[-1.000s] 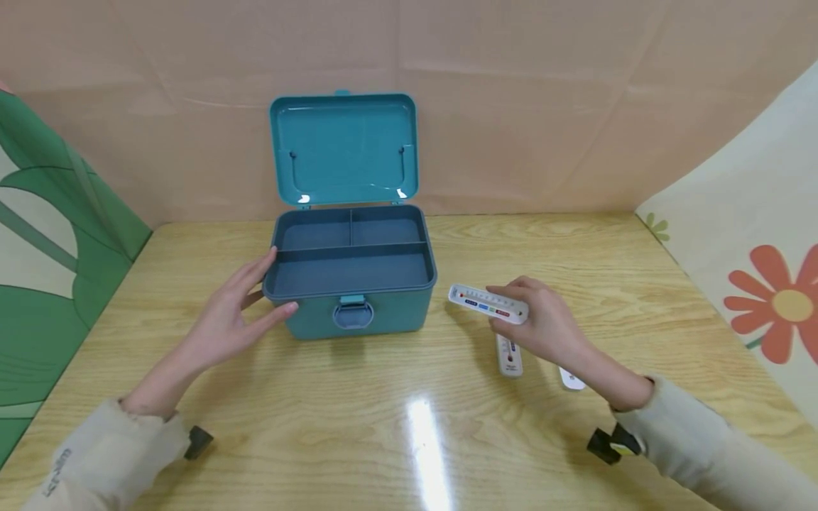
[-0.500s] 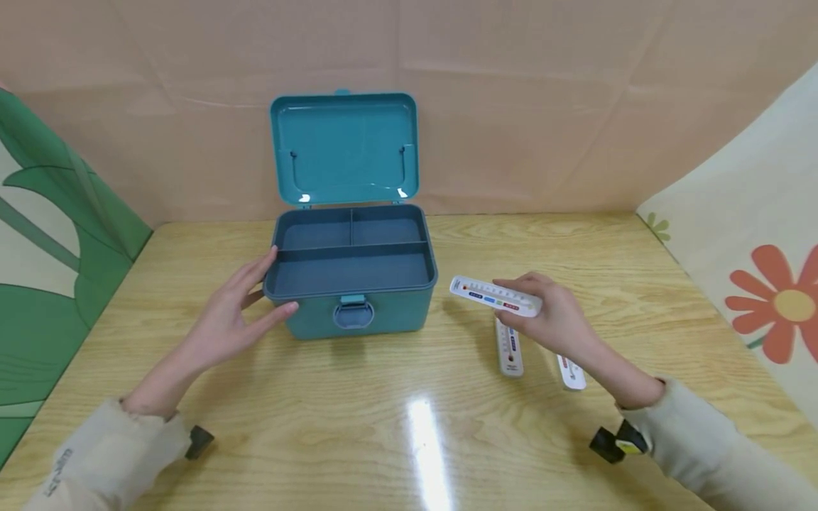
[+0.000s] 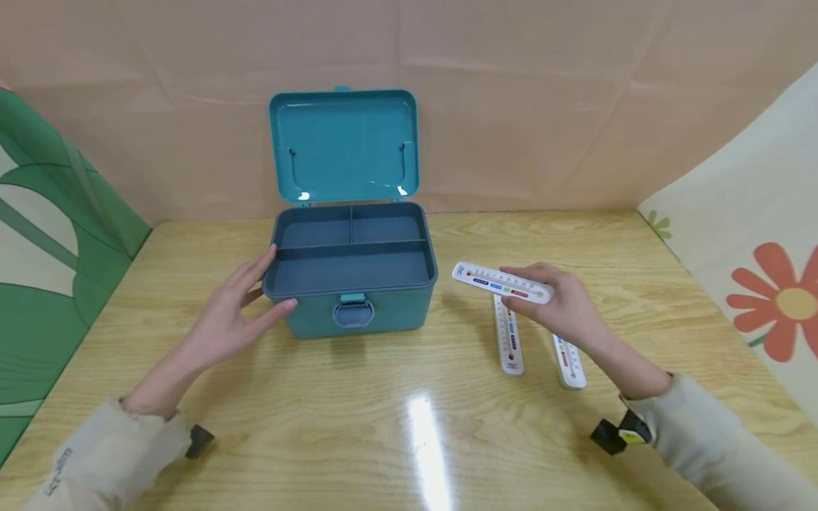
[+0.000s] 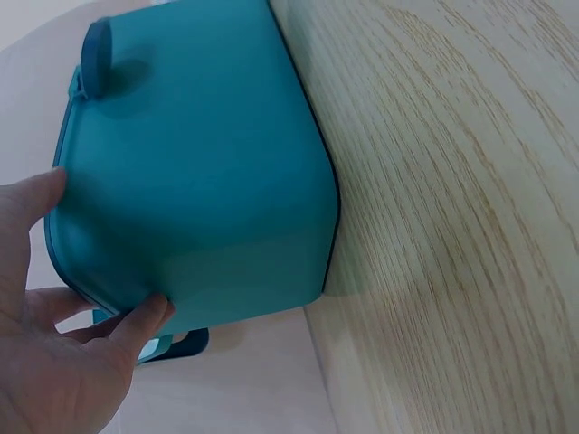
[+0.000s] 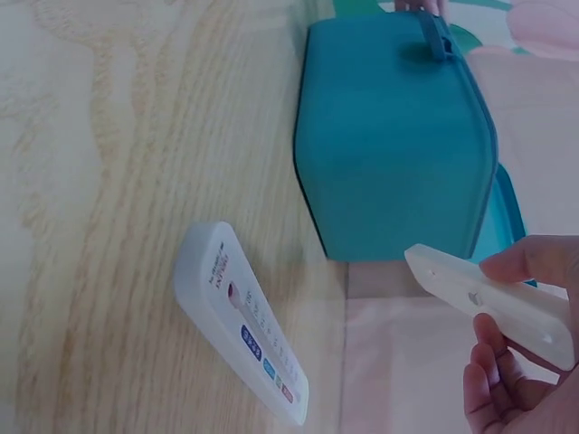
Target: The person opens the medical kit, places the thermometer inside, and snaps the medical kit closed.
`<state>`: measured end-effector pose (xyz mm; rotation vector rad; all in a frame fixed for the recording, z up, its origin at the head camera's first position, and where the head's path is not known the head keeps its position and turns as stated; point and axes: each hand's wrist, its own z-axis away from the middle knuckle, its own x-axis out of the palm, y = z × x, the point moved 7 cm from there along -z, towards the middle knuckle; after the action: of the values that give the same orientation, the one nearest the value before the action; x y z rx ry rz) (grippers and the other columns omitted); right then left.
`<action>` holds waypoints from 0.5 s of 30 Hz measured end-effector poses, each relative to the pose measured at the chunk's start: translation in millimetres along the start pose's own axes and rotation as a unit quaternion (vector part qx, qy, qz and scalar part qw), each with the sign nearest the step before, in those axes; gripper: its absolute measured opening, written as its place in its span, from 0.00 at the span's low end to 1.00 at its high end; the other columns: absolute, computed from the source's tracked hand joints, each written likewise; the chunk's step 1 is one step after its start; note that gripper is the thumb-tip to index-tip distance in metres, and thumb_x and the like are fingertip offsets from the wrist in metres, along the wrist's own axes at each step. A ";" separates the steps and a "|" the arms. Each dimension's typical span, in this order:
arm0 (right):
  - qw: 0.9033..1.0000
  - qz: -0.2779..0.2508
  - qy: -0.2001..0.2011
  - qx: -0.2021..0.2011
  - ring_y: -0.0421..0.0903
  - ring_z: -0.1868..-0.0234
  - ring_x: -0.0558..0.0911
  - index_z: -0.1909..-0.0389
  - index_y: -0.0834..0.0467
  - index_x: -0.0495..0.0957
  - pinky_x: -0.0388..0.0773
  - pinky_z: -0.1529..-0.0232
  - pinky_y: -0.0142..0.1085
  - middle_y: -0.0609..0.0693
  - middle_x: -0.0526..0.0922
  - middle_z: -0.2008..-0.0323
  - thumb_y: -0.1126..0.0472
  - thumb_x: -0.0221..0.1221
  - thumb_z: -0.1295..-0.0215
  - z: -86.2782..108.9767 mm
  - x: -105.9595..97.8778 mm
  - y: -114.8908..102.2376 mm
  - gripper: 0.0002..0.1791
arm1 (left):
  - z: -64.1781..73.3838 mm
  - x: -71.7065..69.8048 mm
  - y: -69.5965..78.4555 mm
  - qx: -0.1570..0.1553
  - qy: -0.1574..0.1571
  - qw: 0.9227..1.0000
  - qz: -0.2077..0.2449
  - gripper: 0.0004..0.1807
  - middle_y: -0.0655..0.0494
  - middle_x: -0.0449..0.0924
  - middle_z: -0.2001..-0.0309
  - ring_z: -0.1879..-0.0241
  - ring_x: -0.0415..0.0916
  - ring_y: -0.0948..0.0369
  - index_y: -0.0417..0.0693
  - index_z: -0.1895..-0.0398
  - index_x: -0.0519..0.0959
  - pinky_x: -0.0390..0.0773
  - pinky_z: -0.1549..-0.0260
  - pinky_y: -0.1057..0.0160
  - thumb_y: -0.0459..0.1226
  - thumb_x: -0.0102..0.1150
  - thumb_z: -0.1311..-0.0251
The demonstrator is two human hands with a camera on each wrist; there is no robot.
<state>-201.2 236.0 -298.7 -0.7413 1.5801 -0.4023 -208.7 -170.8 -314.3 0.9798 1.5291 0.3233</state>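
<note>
Thermometer point(image 3: 488, 278), white with coloured labels, is pinched between thumb and fingers of the right hand point(image 3: 569, 305), lifted clear of the table point(image 3: 319, 440), its free end pointing away from that hand toward the blue-green box point(image 3: 399, 312). Just below the same fingertips a second thermometer point(image 3: 508, 344) lies on the tabletop; a third thermometer point(image 3: 569, 363) lies under the wrist, its far end hidden. Well over to the other side, the left hand point(image 3: 224, 316) is loosely spread, not clasping, fingertips touching the box's near side, thumb against its front wall. Beyond that hand, the lid point(image 3: 348, 145) stands raised.
</note>
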 end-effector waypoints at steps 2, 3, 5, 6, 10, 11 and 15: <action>1.000 -0.005 0.002 0.003 0.41 0.67 0.74 0.44 0.56 0.79 0.72 0.72 0.29 0.57 0.82 0.52 0.58 0.68 0.44 -1.1 -1.6 1.0 0.25 | 0.0 0.0 -0.3 0.001 0.001 1.000 0.000 0.44 0.40 0.50 0.26 0.32 0.57 0.39 0.51 0.24 0.49 0.72 0.43 0.39 0.42 0.62 0.38; 1.000 -0.007 0.002 0.005 0.41 0.67 0.74 0.44 0.55 0.79 0.72 0.72 0.29 0.57 0.82 0.52 0.58 0.68 0.44 -1.5 -2.4 1.4 0.24 | 0.0 0.1 -0.3 0.002 0.001 1.000 0.001 0.44 0.40 0.50 0.26 0.32 0.57 0.39 0.51 0.24 0.49 0.72 0.43 0.40 0.41 0.62 0.38; 1.000 -0.011 0.001 0.011 0.39 0.67 0.74 0.43 0.55 0.79 0.72 0.72 0.29 0.56 0.82 0.52 0.56 0.67 0.43 -1.8 -3.9 2.1 0.24 | -0.1 0.2 -0.2 0.002 0.001 1.000 0.002 0.44 0.40 0.50 0.26 0.31 0.56 0.39 0.51 0.24 0.49 0.72 0.42 0.39 0.41 0.62 0.38; 1.000 -0.016 -0.001 0.014 0.39 0.66 0.74 0.43 0.55 0.79 0.72 0.72 0.29 0.56 0.81 0.51 0.56 0.67 0.42 -2.1 -4.6 2.4 0.25 | -0.2 0.2 -0.2 0.001 0.000 1.000 0.002 0.44 0.40 0.50 0.26 0.31 0.56 0.39 0.51 0.24 0.48 0.72 0.42 0.39 0.42 0.62 0.38; 0.999 -0.034 -0.004 0.027 0.36 0.68 0.74 0.42 0.54 0.78 0.73 0.75 0.29 0.56 0.80 0.49 0.55 0.66 0.41 -3.7 -8.1 3.0 0.25 | -0.5 0.3 -0.1 -0.003 -0.002 1.000 0.002 0.44 0.40 0.50 0.26 0.31 0.56 0.39 0.52 0.24 0.48 0.71 0.42 0.39 0.42 0.61 0.38; 0.999 -0.037 -0.003 0.029 0.36 0.69 0.74 0.42 0.54 0.78 0.73 0.75 0.29 0.56 0.80 0.48 0.55 0.66 0.41 -4.3 -9.2 3.0 0.25 | -0.5 0.3 -0.1 -0.004 -0.002 1.000 0.002 0.44 0.40 0.50 0.26 0.31 0.56 0.39 0.52 0.24 0.48 0.71 0.42 0.39 0.42 0.61 0.38; 0.998 -0.047 0.002 0.038 0.35 0.71 0.73 0.41 0.53 0.77 0.72 0.78 0.28 0.54 0.80 0.49 0.54 0.67 0.41 -5.7 -12.9 2.2 0.26 | -0.2 0.3 -0.5 -0.004 0.000 1.000 0.005 0.44 0.39 0.50 0.26 0.32 0.56 0.39 0.51 0.24 0.48 0.71 0.43 0.38 0.42 0.62 0.38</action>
<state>-207.1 245.2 -289.6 -0.7581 1.5295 -0.5301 -209.1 -170.8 -314.7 0.9809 1.5230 0.3362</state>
